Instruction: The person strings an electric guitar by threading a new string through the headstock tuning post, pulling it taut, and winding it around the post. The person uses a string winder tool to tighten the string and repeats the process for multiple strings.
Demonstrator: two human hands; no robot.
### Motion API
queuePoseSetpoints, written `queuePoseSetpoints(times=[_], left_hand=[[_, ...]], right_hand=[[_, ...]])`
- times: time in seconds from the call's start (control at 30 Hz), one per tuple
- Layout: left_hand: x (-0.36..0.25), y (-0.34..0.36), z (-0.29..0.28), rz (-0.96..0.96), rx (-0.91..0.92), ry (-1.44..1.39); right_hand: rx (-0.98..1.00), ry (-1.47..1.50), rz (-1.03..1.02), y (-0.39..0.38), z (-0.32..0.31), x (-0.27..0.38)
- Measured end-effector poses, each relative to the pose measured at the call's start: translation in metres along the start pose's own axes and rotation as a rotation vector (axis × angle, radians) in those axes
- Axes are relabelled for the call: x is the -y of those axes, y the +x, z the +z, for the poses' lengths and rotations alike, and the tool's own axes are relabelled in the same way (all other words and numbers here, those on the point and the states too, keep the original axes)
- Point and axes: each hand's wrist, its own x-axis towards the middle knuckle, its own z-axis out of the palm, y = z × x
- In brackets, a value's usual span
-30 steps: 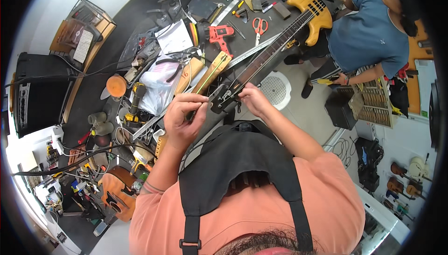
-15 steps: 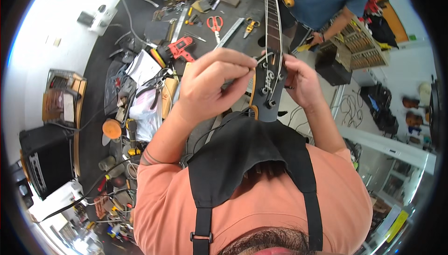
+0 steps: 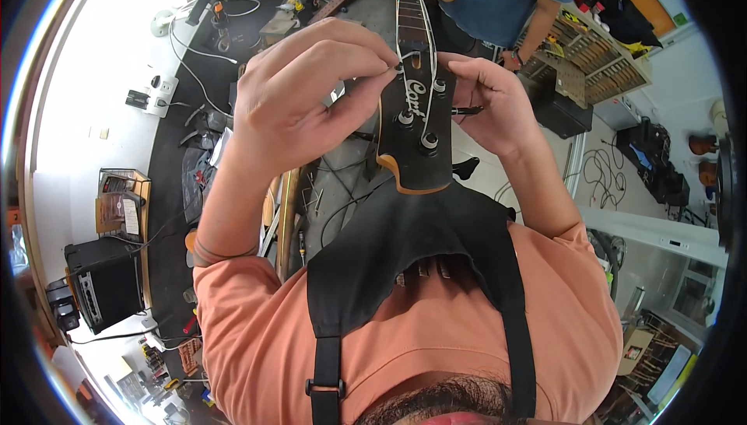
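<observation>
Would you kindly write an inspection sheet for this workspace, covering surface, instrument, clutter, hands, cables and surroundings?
Surface: dark workbench, busy with items.
Instrument: black-faced headstock, its end close to the black apron.
Clutter: assorted odds and ends left of the left forearm.
Hands: left hand pinches at the headstock's left edge, grip unclear; right hand at its right edge.
Cables: dark, loose cables on the floor, right.
Surroundings: black amplifier left; person in blue beyond.

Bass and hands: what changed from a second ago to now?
Headstock shows larger; the neck, slanting upper right before, now runs nearly straight up, perhaps partly from head movement. The left hand, pinched, went from the headstock's left side to its upper-left edge. Same: right hand at its right side.
</observation>
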Motion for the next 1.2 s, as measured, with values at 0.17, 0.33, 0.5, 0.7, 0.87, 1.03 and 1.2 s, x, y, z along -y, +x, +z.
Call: queuePoseSetpoints(times=[0.17,0.33,0.5,0.7,0.87,1.03,1.2], left_hand=[[0.004,0.035,0.003,0.137,0.139,0.011],[0.013,0.065,-0.001,0.304,0.263,0.012],[0.022,0.081,-0.01,0.392,0.415,0.035],[0.023,0.101,-0.019,0.485,0.517,0.003],[0.021,0.114,-0.017,0.547,0.568,0.024],[0.019,0.124,-0.01,0.57,0.566,0.05],[0.015,0.128,-0.001,0.492,0.52,-0.015]], right_hand=[[-0.064,-0.061,0.013,-0.008,0.004,0.029],[-0.152,-0.092,-0.032,-0.01,-0.003,0.04],[-0.095,-0.099,-0.114,-0.012,0.001,0.045],[-0.212,-0.028,-0.194,-0.018,0.014,0.045],[-0.363,-0.033,-0.233,-0.019,0.015,0.039],[-0.41,-0.106,-0.244,-0.024,0.005,0.04],[-0.418,-0.058,-0.225,-0.027,0.004,0.04]])
